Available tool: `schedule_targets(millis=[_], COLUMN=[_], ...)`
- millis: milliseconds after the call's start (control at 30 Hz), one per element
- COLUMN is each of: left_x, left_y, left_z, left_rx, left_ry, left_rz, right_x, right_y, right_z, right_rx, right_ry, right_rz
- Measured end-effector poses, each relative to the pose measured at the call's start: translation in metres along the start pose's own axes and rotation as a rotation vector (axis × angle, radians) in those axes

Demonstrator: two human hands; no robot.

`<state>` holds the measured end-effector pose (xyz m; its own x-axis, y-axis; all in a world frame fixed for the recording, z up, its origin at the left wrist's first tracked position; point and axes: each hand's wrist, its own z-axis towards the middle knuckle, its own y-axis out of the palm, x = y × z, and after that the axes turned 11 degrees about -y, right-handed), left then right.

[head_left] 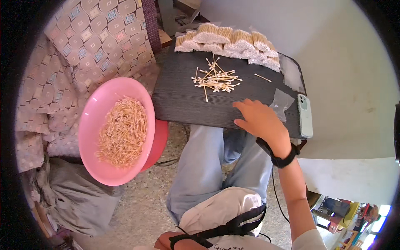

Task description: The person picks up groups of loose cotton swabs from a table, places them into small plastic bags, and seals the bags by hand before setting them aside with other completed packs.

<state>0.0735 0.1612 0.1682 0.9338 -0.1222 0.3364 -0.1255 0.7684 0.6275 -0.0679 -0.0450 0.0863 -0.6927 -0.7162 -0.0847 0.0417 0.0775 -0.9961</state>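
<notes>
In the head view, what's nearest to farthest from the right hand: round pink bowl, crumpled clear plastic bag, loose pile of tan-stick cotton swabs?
From the right hand:
1. Crumpled clear plastic bag: just to its right.
2. Loose pile of cotton swabs: ahead, to its left.
3. Round pink bowl: far off left.

Lettering [233,246], one item: a short line of small, thin, dark characters, apparently lower-case. Support: the pale shirt [246,239] on the person's own torso; whether printed or stitched cannot be told. Position: at the bottom edge of the head view, near the middle, just below the black strap [237,229] that crosses the cloth. Orientation: inverted as seen from the head. Legibility: partial; a few letters distinguishable, the line running close against the edge.
</notes>
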Motion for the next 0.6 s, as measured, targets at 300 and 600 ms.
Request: schedule_targets(millis=[300,600], left_x=[-0.035,0.022], left_y=[0.026,-0.035], left_z=[-0.011,-0.023], left_rx=[0.214,-0.148], left_ry=[0.224,0.007], left_rz=[-0.260,0.177], right_x=[0.006,0.014], right_y=[0.040,0.048], right_z=[0.082,0.124], right_rx=[0.147,-0.064], right_ry=[-0.053,0.203], right_rz=[-0.123,0.017])
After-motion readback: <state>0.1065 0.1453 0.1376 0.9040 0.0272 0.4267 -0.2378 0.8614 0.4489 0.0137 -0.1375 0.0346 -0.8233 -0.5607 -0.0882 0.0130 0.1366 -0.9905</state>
